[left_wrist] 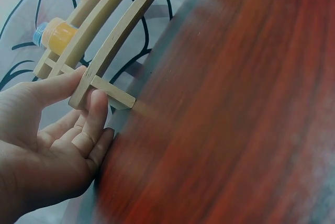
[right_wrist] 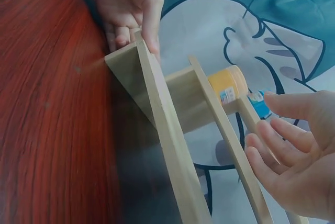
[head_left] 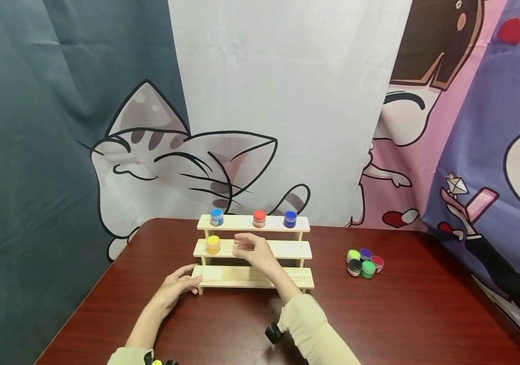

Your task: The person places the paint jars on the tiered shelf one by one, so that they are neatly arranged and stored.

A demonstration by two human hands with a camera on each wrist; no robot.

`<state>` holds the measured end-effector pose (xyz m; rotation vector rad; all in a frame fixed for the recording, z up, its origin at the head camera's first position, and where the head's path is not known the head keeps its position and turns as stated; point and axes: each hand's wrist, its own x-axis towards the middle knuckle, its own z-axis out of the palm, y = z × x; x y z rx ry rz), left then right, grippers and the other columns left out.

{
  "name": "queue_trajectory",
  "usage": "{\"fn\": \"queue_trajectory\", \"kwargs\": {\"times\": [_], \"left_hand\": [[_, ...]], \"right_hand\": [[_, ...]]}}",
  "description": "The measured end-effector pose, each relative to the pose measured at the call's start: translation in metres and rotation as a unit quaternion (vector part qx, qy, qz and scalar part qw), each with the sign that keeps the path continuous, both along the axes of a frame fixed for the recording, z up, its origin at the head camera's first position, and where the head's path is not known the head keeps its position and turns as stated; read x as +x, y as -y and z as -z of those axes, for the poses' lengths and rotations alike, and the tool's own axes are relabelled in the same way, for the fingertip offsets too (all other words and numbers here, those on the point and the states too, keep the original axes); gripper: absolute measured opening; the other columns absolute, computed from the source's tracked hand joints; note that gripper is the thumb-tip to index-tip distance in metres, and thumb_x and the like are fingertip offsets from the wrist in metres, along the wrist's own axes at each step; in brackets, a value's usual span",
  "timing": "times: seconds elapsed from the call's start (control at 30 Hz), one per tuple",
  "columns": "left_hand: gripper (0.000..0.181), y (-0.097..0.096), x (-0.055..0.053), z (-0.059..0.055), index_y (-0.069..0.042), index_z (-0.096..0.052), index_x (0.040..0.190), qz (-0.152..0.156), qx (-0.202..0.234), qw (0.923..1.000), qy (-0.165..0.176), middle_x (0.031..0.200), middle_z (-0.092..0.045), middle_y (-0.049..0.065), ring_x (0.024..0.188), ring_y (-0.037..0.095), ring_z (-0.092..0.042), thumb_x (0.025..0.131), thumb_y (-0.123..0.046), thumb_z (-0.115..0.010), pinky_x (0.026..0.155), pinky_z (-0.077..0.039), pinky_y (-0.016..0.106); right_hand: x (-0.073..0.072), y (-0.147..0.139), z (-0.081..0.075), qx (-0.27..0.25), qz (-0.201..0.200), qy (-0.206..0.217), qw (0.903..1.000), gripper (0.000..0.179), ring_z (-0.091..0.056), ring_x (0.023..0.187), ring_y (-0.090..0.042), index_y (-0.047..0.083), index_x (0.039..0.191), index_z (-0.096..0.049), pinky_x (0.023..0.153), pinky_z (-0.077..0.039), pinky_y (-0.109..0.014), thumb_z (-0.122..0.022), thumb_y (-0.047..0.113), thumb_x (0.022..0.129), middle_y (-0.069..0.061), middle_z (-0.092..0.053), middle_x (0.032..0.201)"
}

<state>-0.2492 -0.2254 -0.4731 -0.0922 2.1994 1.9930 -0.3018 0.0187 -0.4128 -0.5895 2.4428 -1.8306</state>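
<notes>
A three-step wooden rack (head_left: 251, 276) stands on the table. My left hand (head_left: 175, 289) grips the left end of its lowest step, thumb on top and fingers beneath, as the left wrist view shows. Over the middle step hovers my right hand (head_left: 255, 252), fingers loosely bent with nothing between them. Just left of it, a yellow paint jar (head_left: 213, 245) sits on that step. The top step bears a light blue jar (head_left: 216, 217) at the left, a red jar (head_left: 259, 219) near the middle and a dark blue jar (head_left: 290, 219) at the right.
To the right of the rack, several more jars stand in a cluster on the table, among them a black jar (head_left: 354, 267), a green jar (head_left: 368, 269) and a pinkish-red jar (head_left: 377, 263). A printed cloth backdrop (head_left: 287, 101) hangs behind the dark red table (head_left: 401, 314).
</notes>
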Motion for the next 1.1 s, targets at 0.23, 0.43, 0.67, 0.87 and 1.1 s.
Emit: {"fn": "queue_trajectory", "kwargs": {"times": [0.23,0.43,0.67,0.87,1.1], "left_hand": [[0.067,-0.001,0.001,0.001,0.006,-0.031,0.147,0.003,-0.001,1.0,0.001,0.072,-0.06,-0.006,0.064,0.01,-0.059,0.092,-0.012,-0.064,0.075,-0.05,0.022],[0.068,0.002,0.002,0.0,0.005,-0.031,0.147,0.0,-0.008,1.0,0.004,0.072,-0.061,-0.006,0.065,0.01,-0.059,0.091,-0.014,-0.066,0.076,-0.05,0.021],[0.069,0.005,0.001,-0.002,0.005,-0.032,0.147,0.003,-0.011,0.9999,-0.003,0.073,-0.061,-0.007,0.066,0.01,-0.06,0.091,-0.015,-0.066,0.077,-0.05,0.022],[0.069,0.003,-0.001,-0.003,0.005,-0.032,0.147,0.002,-0.01,0.9999,0.0,0.073,-0.061,-0.007,0.066,0.01,-0.06,0.09,-0.014,-0.066,0.077,-0.05,0.022],[0.068,0.0,0.0,-0.001,0.005,-0.033,0.147,0.002,-0.013,0.9999,-0.001,0.072,-0.061,-0.006,0.066,0.011,-0.06,0.091,-0.015,-0.066,0.078,-0.049,0.021]], "right_hand": [[0.008,-0.022,0.005,0.004,0.005,-0.021,0.9998,0.036,-0.067,0.104,-0.032,0.001,0.121,-0.065,0.088,-0.055,-0.031,-0.071,0.009,0.086,-0.021,-0.068,0.115],[0.014,-0.04,0.008,0.0,0.015,-0.017,0.9997,0.039,-0.067,0.106,-0.033,-0.001,0.123,-0.063,0.089,-0.055,-0.03,-0.071,0.011,0.087,-0.021,-0.068,0.116],[0.017,-0.062,0.009,-0.021,0.04,0.006,0.999,0.04,-0.067,0.107,-0.032,-0.003,0.125,-0.061,0.086,-0.055,-0.025,-0.07,0.008,0.088,-0.022,-0.067,0.117],[0.017,-0.085,0.009,-0.018,0.083,0.001,0.9964,0.037,-0.069,0.104,-0.027,-0.001,0.123,-0.063,0.083,-0.053,-0.019,-0.07,0.009,0.088,-0.021,-0.069,0.115],[0.018,-0.113,0.014,-0.036,0.148,0.018,0.9881,0.035,-0.068,0.092,-0.012,0.0,0.121,-0.066,0.077,-0.05,-0.014,-0.071,0.009,0.087,-0.02,-0.07,0.113]]}}
